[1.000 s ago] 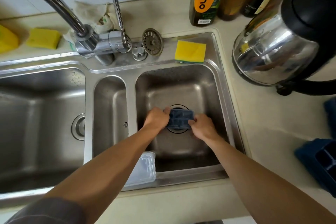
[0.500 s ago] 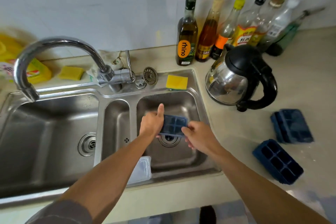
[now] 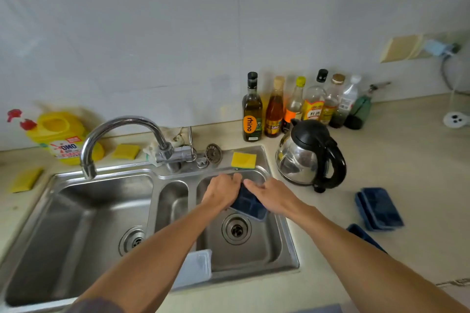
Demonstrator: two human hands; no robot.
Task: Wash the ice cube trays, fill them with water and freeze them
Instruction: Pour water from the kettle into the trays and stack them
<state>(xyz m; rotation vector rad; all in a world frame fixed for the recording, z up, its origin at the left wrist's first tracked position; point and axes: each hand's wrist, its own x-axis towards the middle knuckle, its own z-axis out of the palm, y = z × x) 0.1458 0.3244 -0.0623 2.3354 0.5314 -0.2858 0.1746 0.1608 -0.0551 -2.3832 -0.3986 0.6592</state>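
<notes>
A dark blue ice cube tray (image 3: 249, 204) is held above the right basin of the steel sink (image 3: 281, 234). My left hand (image 3: 222, 192) grips its left side and my right hand (image 3: 272, 194) grips its right side; much of the tray is hidden under the two hands. Another blue tray (image 3: 380, 208) lies on the counter to the right, and a third blue tray (image 3: 363, 236) shows partly behind my right forearm. A clear lid (image 3: 194, 268) leans at the sink's front rim. The faucet (image 3: 119, 127) arches over the left basin, no water running.
A steel kettle (image 3: 309, 155) with a black handle stands right of the sink. Several bottles (image 3: 295, 107) line the wall behind it. A yellow sponge (image 3: 243, 160) rests on the sink's back rim, with a detergent jug (image 3: 63, 138) and more sponges at far left.
The view has pulled back and up. The tray has risen from near the drain to the basin's back part, and my right hand now grips it from above.
</notes>
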